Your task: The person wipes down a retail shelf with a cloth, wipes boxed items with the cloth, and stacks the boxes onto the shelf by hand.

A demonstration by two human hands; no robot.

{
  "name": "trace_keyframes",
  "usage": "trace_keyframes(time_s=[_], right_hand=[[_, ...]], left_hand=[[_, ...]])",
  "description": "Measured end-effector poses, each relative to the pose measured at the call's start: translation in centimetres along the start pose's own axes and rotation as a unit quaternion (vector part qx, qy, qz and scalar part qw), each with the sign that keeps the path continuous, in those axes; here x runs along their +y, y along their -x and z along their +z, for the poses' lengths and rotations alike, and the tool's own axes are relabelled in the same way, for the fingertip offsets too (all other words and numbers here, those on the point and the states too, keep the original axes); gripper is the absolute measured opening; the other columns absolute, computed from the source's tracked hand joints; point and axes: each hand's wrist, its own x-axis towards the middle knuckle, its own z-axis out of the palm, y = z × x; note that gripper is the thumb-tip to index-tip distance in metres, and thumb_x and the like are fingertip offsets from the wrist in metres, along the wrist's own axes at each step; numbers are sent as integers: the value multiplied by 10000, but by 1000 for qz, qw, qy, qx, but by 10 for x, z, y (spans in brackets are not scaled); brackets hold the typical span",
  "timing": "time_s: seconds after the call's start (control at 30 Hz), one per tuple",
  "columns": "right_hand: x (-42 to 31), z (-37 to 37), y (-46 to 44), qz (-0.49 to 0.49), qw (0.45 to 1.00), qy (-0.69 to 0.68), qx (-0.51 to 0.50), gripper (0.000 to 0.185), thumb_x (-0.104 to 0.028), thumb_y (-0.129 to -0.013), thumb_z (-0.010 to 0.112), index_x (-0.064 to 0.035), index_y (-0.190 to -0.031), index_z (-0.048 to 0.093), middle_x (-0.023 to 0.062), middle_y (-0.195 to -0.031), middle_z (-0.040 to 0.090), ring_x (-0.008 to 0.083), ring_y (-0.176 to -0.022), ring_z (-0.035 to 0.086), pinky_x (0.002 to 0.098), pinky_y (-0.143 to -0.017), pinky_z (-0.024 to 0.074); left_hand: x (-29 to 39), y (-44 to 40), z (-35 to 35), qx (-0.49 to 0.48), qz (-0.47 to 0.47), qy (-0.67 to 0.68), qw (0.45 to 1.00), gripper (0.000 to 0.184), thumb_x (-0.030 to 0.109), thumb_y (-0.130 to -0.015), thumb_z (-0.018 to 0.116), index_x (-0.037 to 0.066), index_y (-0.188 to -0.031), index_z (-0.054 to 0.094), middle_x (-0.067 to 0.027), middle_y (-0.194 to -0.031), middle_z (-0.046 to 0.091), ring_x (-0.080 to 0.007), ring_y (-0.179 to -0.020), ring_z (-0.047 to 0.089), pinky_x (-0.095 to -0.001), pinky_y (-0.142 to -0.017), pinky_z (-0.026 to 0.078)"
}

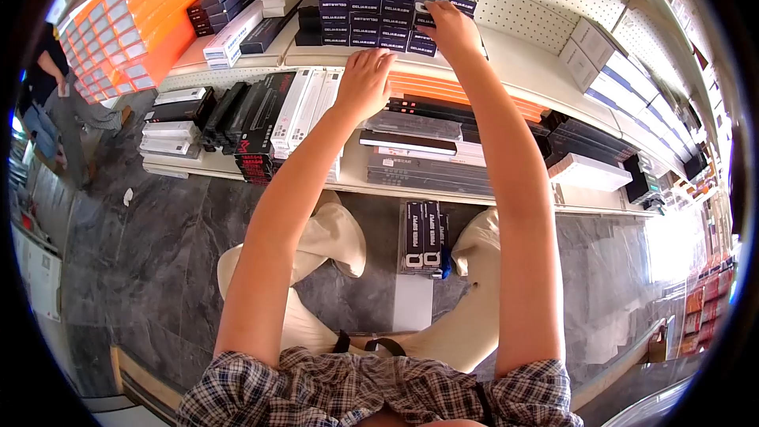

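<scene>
Both my arms reach forward to the upper shelf, where dark blue boxes with white lettering (366,14) stand stacked in several columns. My left hand (366,81) rests at the shelf's front edge, just below the stack, its fingers apart and nothing visible in it. Over at the right end of the stack, my right hand (454,28) touches the boxes with its fingers spread. Down on the floor between my legs are more dark boxes marked POWER SUPPLY (421,229).
Orange boxes (130,24) are piled at the far left. The lower shelf holds black and white boxes (304,107) and long flat boxes (427,174). White boxes (589,55) stand at the upper right. A person (47,79) is at the left edge.
</scene>
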Motion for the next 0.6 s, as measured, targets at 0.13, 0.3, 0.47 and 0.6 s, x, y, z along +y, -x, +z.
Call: trace_keyframes(time_s=[0.13, 0.3, 0.47, 0.6], right_hand=[[8, -28, 17, -83, 997, -2, 3, 403, -294, -756, 672, -125, -1104, 558, 70, -1063, 597, 286, -899, 617, 374, -728, 523], [13, -26, 3, -67, 996, -2, -50, 408, -344, -808, 614, -128, -1145, 534, 66, -1123, 577, 295, -909, 619, 396, -736, 524], [16, 8, -12, -14, 996, 38, -83, 547, -400, -893, 482, -193, -1363, 293, 72, -1362, 392, 339, -976, 602, 423, -767, 522], [-6, -1, 2, 20, 997, 21, -77, 494, -346, -935, 401, -187, -1380, 257, 116, -1406, 318, 357, -1011, 583, 448, -692, 539]], left_hand=[[2, 0, 1, 17, -4, 2, 1000, 456, 89, -721, 610, 69, -1152, 461, -94, -1165, 482, -264, -1116, 448, -406, -995, 296], [4, -1, 6, 16, -29, 10, 999, 486, 97, -695, 623, 76, -1154, 466, -91, -1153, 487, -262, -1107, 452, -409, -985, 303], [0, -1, -1, 2, -17, 2, 1000, 500, 96, -690, 631, 81, -1159, 460, -85, -1156, 482, -265, -1102, 454, -408, -986, 305], [1, 0, -4, -5, -13, 20, 1000, 511, 85, -686, 641, 79, -1162, 459, -86, -1165, 478, -262, -1117, 447, -404, -987, 308]])
